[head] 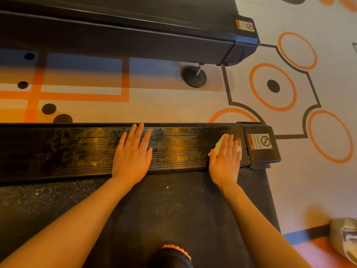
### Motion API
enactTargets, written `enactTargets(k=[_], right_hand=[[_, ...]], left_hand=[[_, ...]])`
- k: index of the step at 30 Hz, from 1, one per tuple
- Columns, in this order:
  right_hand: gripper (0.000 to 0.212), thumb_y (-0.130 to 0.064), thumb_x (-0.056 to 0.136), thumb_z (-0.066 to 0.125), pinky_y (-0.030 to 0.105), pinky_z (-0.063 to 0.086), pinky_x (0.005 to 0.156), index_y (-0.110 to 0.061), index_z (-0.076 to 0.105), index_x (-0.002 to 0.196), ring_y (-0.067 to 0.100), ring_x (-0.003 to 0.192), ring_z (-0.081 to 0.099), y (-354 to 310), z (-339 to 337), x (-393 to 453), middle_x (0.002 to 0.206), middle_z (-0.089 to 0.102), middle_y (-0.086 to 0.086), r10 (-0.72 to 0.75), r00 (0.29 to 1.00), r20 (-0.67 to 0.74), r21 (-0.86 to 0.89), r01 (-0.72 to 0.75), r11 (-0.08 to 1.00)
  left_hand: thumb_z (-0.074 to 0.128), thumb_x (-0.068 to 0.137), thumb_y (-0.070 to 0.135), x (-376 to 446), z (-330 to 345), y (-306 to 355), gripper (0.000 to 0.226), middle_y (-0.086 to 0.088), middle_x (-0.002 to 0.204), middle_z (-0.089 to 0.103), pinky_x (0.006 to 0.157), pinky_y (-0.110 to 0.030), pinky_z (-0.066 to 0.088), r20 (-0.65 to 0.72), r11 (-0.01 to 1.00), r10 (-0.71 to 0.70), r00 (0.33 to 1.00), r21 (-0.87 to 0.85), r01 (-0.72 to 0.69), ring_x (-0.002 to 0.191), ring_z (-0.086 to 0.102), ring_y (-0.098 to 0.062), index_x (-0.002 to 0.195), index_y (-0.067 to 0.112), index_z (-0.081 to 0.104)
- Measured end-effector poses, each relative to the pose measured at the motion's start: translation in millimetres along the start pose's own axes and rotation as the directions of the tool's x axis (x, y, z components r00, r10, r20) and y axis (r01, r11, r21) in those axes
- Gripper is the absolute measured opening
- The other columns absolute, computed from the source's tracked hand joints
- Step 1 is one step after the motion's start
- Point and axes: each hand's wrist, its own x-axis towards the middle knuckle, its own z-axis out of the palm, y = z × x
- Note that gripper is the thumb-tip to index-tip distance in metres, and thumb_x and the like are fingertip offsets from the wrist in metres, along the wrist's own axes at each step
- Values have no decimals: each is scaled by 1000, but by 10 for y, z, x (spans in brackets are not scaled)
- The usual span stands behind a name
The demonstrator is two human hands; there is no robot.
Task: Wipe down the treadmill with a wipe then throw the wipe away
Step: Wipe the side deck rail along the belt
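Head view, item one: I see the wipe (219,145), white and crumpled, pressed under my right hand (226,157), fingers straight and together, on the treadmill (173,149) side rail's streaked, ribbed end. Left hand (133,151): flat, fingers spread.

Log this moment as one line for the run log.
step: wiping side rail | right hand: presses wipe near rail end | left hand: flat on rail

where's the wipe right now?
In the head view, the wipe is pressed flat under the right hand on the treadmill's ribbed side rail, near the rail's right end, just left of the end cap with the warning sticker.
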Motion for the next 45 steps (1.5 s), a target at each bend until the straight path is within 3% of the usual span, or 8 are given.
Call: enactTargets(k=[6,13,16,21,24,33,38,45], right_hand=[[67,-41,106,28,39,-7,122,-13,-5,158,26,153,-8,145,-16,28,167,-7,6,-40,999,24,-53,41,998],[66,-41,107,24,44,-4,124,-11,-3,159,28,153,-6,153,-124,588,167,-6,8,2,1000,24,-52,0,999],[66,-40,107,26,43,-3,123,-11,-3,158,27,153,-5,159,-118,401,167,-4,8,11,1000,15,-11,-10,1000],[69,-40,106,31,42,-4,123,-14,-6,158,26,153,-7,306,-62,-53,167,-5,5,14,999,31,-22,-13,1000],[68,-41,106,28,43,-3,123,-12,-6,158,27,153,-7,368,-90,109,167,-5,7,1,999,54,-57,2,998],[67,-40,107,24,44,-1,124,-10,-6,158,27,153,-7,343,-195,487,167,-8,8,27,997,74,-47,-23,999],[68,-40,106,29,41,-7,122,-11,-5,158,25,153,-8,451,-55,-4,167,-4,8,39,999,6,-47,-39,998],[67,-41,106,23,37,-11,122,-15,-9,158,21,152,-15,345,121,-287,166,-11,4,2,1000,23,-22,-2,1000]], left_hand=[[36,100,38,-5,2,4,60,-16,161,24,120,-48,19,1,1000,10,1000,15,-10,150,20,-32,153,10,32],[9,99,45,7,8,16,62,-10,166,-2,124,-43,5,53,997,-7,999,75,3,153,-4,-27,154,17,-2],[4,96,45,5,-6,14,66,-12,165,9,122,-45,11,40,998,-8,999,68,5,153,7,-29,155,15,10],[22,99,41,9,-8,12,64,-17,161,25,120,-49,21,19,1000,8,1000,23,-9,150,21,-33,152,9,33],[26,100,40,6,11,4,62,-17,161,24,120,-49,20,15,999,9,1000,34,-9,149,21,-33,153,9,32],[19,101,44,0,29,11,61,-10,166,2,124,-43,5,42,997,-5,999,76,2,153,0,-27,153,18,1],[31,101,40,-5,12,-7,61,-15,163,19,121,-47,17,16,1000,3,1000,28,-3,151,16,-31,155,11,27],[33,102,40,-5,24,0,60,-14,164,18,122,-47,18,28,999,3,1000,41,-4,152,14,-30,155,13,26]])
